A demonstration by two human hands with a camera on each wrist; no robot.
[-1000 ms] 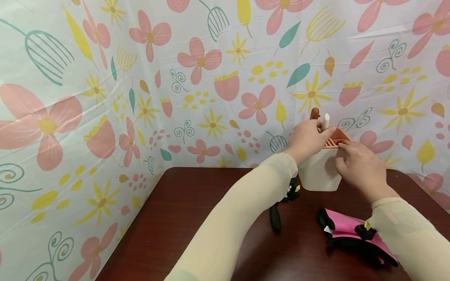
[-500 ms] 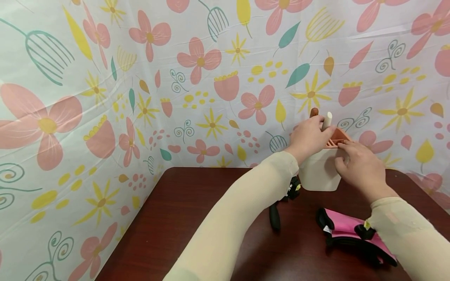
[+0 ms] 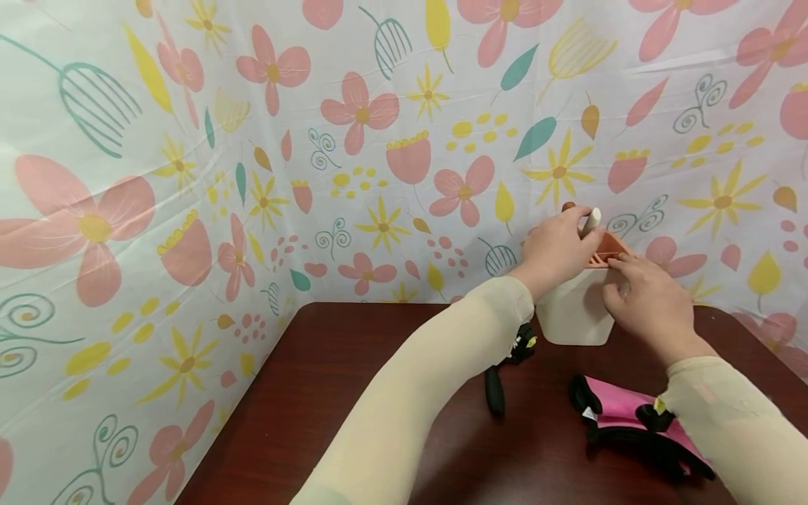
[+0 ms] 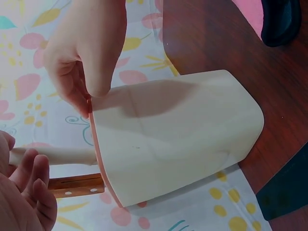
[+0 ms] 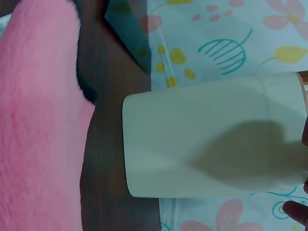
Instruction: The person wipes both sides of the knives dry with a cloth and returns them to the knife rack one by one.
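A cream knife holder (image 3: 577,308) with an orange slotted top (image 3: 609,250) stands upright at the back of the table. Fingers of my left hand (image 3: 555,245) curl round a white handle (image 4: 72,156) that sticks out of the holder's top. Close beside those fingers, a brown riveted knife handle (image 4: 77,186) also comes out of the top; in the head view only its tip shows above my hand. My right hand (image 3: 653,298) pinches the holder's rim, thumb on the outer wall and fingers over the edge. The blades inside are hidden.
A pink piece with black trim (image 3: 621,407) lies in front of the holder, fuzzy in the right wrist view. Left of it is a black handle (image 3: 495,393), and the right wrist view shows a dark shiny flat shape (image 5: 127,33). Floral cloth (image 3: 379,175) hangs behind the table.
The white handle has tilted and shifted a little to the right with my left hand. The brown handle's tip sits slightly lower behind my fingers. My right hand stays at the rim.
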